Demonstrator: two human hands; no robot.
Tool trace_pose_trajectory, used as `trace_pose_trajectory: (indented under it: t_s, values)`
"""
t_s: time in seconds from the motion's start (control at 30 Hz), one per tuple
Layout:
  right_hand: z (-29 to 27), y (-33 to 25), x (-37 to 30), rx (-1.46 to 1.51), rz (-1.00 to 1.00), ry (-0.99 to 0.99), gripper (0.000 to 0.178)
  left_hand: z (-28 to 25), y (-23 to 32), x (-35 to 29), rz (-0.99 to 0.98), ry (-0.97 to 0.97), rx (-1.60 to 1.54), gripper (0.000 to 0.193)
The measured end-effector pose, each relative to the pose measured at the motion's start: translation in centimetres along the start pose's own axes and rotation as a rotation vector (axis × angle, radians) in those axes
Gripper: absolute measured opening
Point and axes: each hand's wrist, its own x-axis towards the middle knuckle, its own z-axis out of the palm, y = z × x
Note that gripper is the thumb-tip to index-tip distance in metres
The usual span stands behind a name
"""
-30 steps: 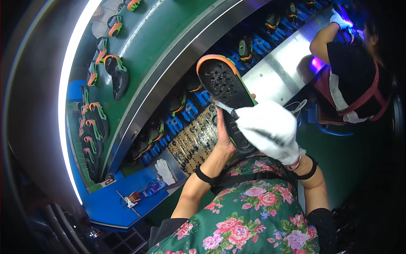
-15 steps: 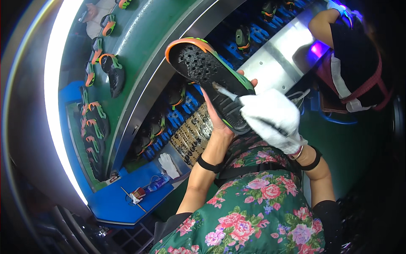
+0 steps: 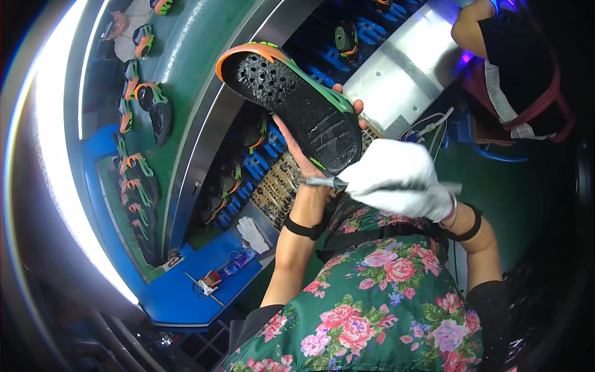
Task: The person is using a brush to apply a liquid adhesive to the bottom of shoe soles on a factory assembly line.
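A black shoe sole (image 3: pixel 300 115) with an orange and green rim is tilted in front of me, its holed heel end up and to the left. Its inner face looks wet and shiny. My bare left hand (image 3: pixel 304 158) grips it from beneath, with fingertips showing past the right edge. A white knit glove covers my right hand (image 3: pixel 396 177), which is closed around a thin-handled brush (image 3: pixel 322 181). The brush tip lies over my left wrist, just below the sole's toe end; I cannot tell whether it touches.
A green conveyor belt (image 3: pixel 198 56) with several soles runs on the left. Beneath it, a rack (image 3: pixel 266 152) holds more soles on blue supports. A blue table (image 3: pixel 176 297) bears a white glove (image 3: pixel 253 234) and a purple bottle (image 3: pixel 238 261). A co-worker (image 3: pixel 514 68) sits at the upper right.
The brush has come off the sole's inner face and swung down beside the toe end. The sole has shifted slightly up and left, and my view has turned a little.
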Motion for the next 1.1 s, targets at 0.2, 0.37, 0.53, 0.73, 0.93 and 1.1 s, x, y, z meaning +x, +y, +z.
trace_pose_trajectory:
  t_s: [0.2,0.37,0.53,0.73,0.93,1.1]
  values:
    - [-0.1,1.1,-0.2,-0.293,-0.169,-0.001,0.023,-0.2,0.5,-0.2,-0.006,0.019,0.085,0.107]
    - [-0.6,1.2,-0.1,0.104,0.075,-0.036,0.017,-0.6,1.5,-1.0,-0.139,0.116,0.25,0.121]
    - [-0.6,1.7,-0.4,-0.259,-0.183,-0.136,0.029,-1.6,2.7,-0.8,-0.269,0.004,0.219,0.129]
    - [-1.2,0.4,0.1,0.117,0.108,-0.203,0.019,-1.9,3.0,-0.9,-0.277,-0.091,0.214,0.104]
    - [-1.7,0.9,0.0,-0.326,-0.243,-0.291,0.028,-0.2,3.8,-0.7,-0.373,0.098,0.397,0.09]
    - [-0.6,0.1,-1.0,-0.093,-0.103,-0.261,0.025,-1.1,4.7,-1.0,-0.351,0.197,0.579,0.092]
